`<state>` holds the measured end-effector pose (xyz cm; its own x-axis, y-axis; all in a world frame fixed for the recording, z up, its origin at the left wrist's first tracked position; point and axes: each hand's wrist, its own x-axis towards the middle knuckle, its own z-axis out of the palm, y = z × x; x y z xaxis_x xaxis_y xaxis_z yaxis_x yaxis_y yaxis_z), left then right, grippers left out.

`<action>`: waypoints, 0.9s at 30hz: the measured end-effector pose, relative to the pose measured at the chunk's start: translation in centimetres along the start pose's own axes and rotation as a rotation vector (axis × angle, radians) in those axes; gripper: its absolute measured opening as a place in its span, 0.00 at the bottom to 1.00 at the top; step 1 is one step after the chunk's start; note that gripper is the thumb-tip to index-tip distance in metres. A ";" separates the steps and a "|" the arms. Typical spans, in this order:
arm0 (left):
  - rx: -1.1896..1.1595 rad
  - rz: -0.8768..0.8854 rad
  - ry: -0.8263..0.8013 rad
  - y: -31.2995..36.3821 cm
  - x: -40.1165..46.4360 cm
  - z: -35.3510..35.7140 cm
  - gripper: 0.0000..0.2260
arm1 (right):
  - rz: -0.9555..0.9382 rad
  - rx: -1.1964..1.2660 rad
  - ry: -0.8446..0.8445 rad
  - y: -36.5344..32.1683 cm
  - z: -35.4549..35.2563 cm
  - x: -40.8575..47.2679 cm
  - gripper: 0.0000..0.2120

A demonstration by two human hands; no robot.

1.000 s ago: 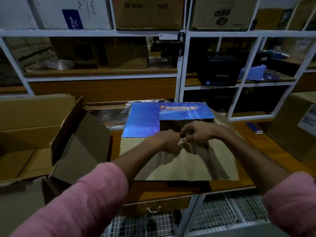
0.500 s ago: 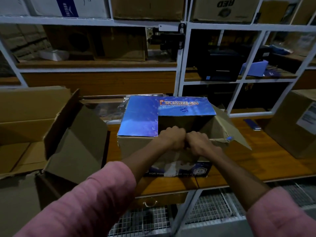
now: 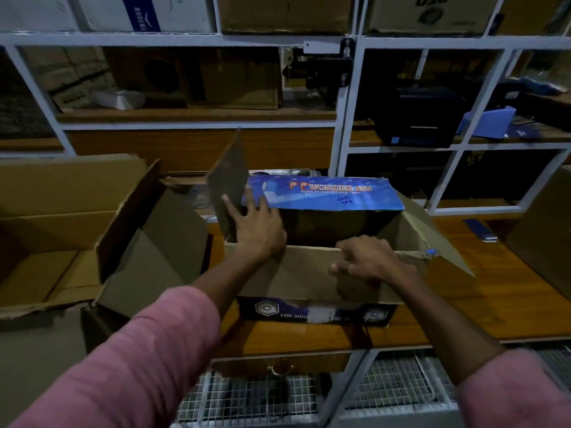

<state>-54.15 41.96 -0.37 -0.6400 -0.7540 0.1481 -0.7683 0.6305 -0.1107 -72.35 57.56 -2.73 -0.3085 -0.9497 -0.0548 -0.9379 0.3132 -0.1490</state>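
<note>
Opening the box (image 3: 309,273) dead ahead on the tabletop (image 3: 494,288): left hand (image 3: 258,223) presses straight fingers on the 10 o'clock flap (image 3: 228,180), right hand (image 3: 370,257) fingers curl over its near side, so next I'd fold that flap outward.

Far flap (image 3: 324,197) of tape carton (image 3: 293,282), blue: "WONDER 555" in orange capitals. Under it, small white line: "BOPP SELF ADHESIVE TAPE". Dark handwritten scribble lower on same flap, not legible. Dark band (image 3: 296,316) along carton front: white "FOR INDU", rest lost at torn pale patch. Hexagon emblem (image 3: 266,308) at each end of band. Brown carton (image 3: 429,13) on top shelf (image 3: 278,37): "RED", upside down, partly cut off. White carton (image 3: 102,10), top left: white lettering on blue stripe (image 3: 140,13), too blurred to read.
</note>
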 end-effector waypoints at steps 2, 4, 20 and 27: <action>-0.090 -0.099 -0.053 -2.6 0.0 0.7 0.24 | -0.003 0.015 -0.014 -0.4 -0.1 0.3 0.18; -0.260 -0.218 -0.106 -4.6 -0.1 2.0 0.22 | -0.018 0.018 -0.020 -0.9 0.0 0.6 0.19; -0.568 -0.361 0.000 -7.3 -7.3 2.6 0.13 | -0.162 -0.078 0.032 -6.3 1.4 -1.3 0.06; -0.569 -0.302 -0.003 -10.8 -8.9 2.9 0.13 | -0.108 -0.029 -0.056 -9.7 1.7 -1.9 0.09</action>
<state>-40.16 41.32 -3.33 -0.3968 -0.9137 0.0880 -0.7902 0.3888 0.4738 -62.37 56.36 -2.82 -0.1967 -0.9759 -0.0947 -0.9697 0.2079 -0.1283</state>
